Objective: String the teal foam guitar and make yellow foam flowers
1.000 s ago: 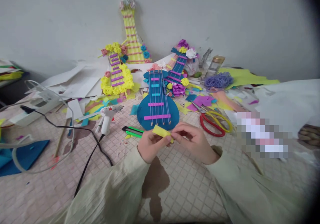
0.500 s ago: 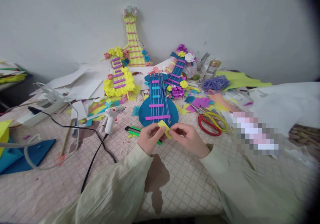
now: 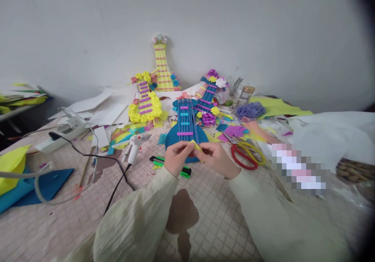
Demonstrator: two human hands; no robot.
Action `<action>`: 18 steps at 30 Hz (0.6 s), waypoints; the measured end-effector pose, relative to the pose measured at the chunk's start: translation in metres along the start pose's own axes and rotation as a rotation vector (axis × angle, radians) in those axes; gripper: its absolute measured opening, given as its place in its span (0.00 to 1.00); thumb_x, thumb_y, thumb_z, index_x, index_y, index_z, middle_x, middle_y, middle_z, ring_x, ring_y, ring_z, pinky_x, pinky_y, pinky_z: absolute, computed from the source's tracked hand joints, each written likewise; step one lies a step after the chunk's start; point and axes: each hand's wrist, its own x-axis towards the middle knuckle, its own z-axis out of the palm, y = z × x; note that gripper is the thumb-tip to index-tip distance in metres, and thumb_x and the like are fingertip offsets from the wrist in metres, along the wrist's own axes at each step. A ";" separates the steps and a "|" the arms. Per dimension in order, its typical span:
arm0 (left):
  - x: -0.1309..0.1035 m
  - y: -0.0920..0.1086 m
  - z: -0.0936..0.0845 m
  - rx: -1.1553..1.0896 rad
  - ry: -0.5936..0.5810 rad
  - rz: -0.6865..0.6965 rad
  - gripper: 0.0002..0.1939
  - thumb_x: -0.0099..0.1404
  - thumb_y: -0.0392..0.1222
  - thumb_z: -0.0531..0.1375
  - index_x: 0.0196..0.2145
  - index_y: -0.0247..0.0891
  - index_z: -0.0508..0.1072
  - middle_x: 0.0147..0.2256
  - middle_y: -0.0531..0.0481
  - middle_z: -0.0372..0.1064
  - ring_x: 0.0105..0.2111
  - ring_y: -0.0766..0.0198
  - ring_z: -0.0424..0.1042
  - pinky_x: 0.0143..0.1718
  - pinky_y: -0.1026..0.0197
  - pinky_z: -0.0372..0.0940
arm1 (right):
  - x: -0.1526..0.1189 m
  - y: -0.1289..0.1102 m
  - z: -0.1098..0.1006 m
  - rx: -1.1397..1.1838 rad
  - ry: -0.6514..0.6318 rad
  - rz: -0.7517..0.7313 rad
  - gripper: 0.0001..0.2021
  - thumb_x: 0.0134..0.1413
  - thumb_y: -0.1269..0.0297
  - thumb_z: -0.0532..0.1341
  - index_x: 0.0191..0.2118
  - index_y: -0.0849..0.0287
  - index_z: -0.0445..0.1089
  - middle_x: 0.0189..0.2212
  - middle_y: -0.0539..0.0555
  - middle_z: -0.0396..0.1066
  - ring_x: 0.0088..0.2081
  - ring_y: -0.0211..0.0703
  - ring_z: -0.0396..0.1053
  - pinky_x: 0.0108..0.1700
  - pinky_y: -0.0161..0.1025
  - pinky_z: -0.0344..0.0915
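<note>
A small piece of yellow paper (image 3: 196,146) is pinched between the two hands, above the table and in front of the round body of a blue toy guitar (image 3: 189,129). Its visible part slants from upper left down to lower right, with a corner pointing up and away; the fingers cover the rest, so its full length cannot be told. The left hand (image 3: 176,158) has thumb and fingers drawn close together on the paper's left side; the right hand (image 3: 216,157) grips the right side just as narrowly, the two sets of fingertips almost meeting. The blue guitar's long axis runs away from the person, its neck pointing toward the wall (image 3: 249,27). A green cutter (image 3: 186,171) lies at a slant under the left hand, a white glue gun (image 3: 134,148) to its left, and red and yellow scissors (image 3: 242,151) to the right of the right hand. The table (image 3: 218,215) has a pale diamond-patterned top with a brown patch (image 3: 182,211) between the sleeves. Farther back are paper scraps, purple yarn (image 3: 250,109), a lidded jar (image 3: 246,94) and three more toy guitars, a tall yellow one (image 3: 164,65) upright against the plain grey wall.
</note>
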 end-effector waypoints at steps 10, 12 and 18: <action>-0.008 -0.015 -0.015 0.041 0.027 0.002 0.10 0.51 0.45 0.63 0.28 0.34 0.75 0.25 0.51 0.70 0.21 0.71 0.65 0.23 0.67 0.63 | -0.025 0.022 0.010 0.202 -0.154 0.222 0.16 0.52 0.54 0.55 0.22 0.62 0.66 0.16 0.48 0.59 0.19 0.32 0.56 0.20 0.32 0.52; -0.011 -0.015 -0.014 0.016 0.004 -0.022 0.11 0.51 0.45 0.63 0.29 0.34 0.75 0.26 0.51 0.70 0.22 0.70 0.67 0.24 0.66 0.64 | -0.029 0.020 0.011 0.207 -0.141 0.220 0.15 0.53 0.55 0.55 0.24 0.61 0.67 0.17 0.48 0.61 0.20 0.32 0.57 0.21 0.32 0.54; -0.018 -0.017 -0.013 0.073 -0.051 -0.079 0.10 0.51 0.45 0.63 0.24 0.34 0.75 0.19 0.52 0.68 0.20 0.70 0.64 0.21 0.67 0.61 | -0.033 0.018 0.010 0.213 -0.100 0.136 0.15 0.53 0.57 0.54 0.22 0.60 0.64 0.19 0.49 0.61 0.24 0.35 0.59 0.25 0.34 0.56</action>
